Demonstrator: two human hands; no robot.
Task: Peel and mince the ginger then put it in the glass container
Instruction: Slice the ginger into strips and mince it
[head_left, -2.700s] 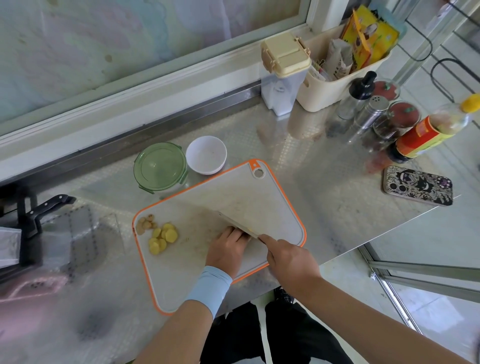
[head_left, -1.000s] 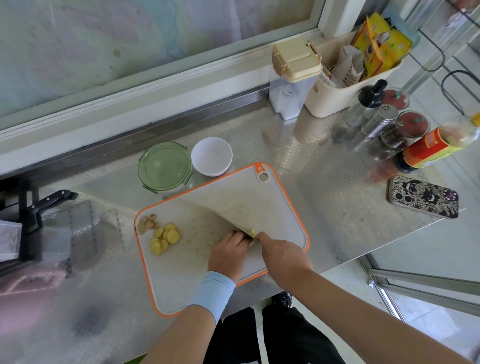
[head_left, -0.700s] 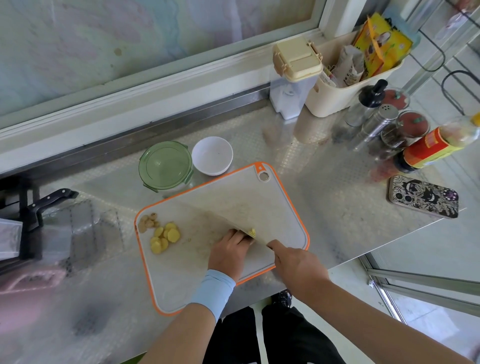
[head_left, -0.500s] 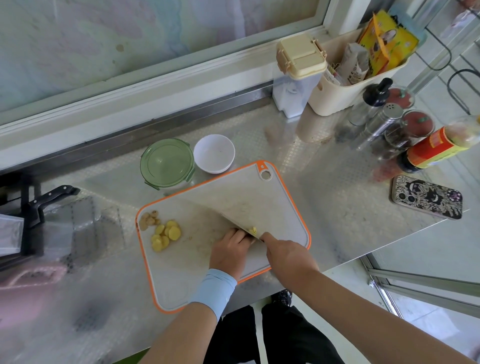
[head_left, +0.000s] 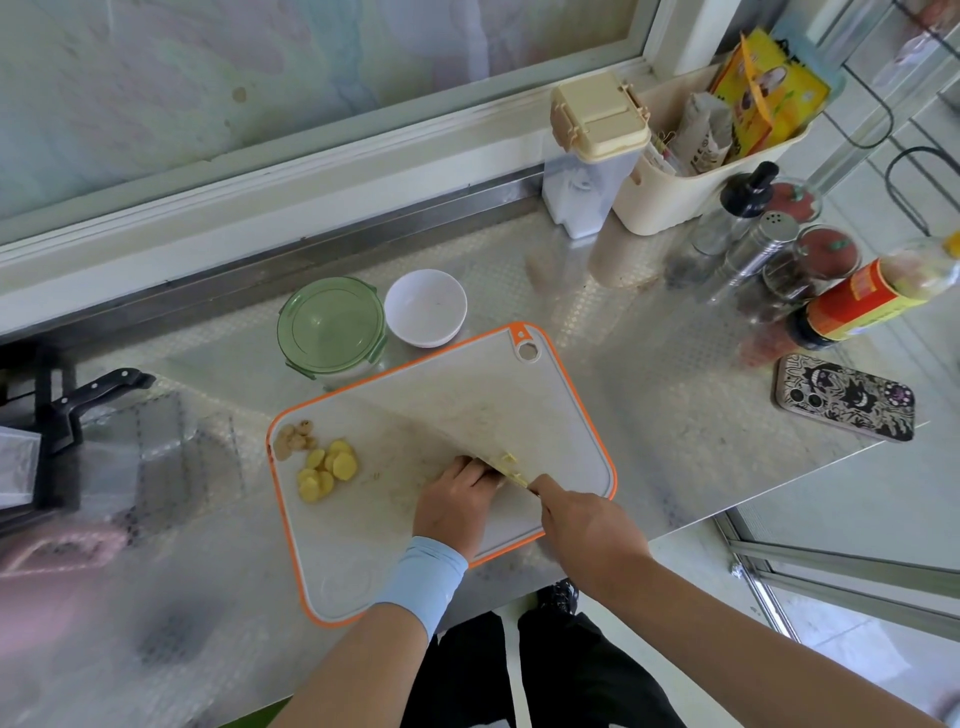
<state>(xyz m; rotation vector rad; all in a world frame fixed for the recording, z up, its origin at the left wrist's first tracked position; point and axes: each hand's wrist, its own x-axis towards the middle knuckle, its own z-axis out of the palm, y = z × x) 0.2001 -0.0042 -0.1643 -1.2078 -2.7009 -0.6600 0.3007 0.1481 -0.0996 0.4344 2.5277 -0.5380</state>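
On the left of the orange-rimmed cutting board (head_left: 566, 426) lie peeled ginger slices (head_left: 326, 467). Beyond them stands the glass container (head_left: 331, 326), green lid on, contents unclear, with a white bowl (head_left: 425, 307) just to its right. At mid-board my left hand (head_left: 457, 501) curls over the ginger piece (head_left: 506, 461). My right hand (head_left: 587, 525) grips the knife (head_left: 447, 421). Far right, a cream tub (head_left: 675, 202) holds packets (head_left: 769, 93).

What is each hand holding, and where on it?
Right hand grips the knife by its handle, hidden in the fist. Left hand holds the ginger piece from above, fingers curled over it beside the blade.
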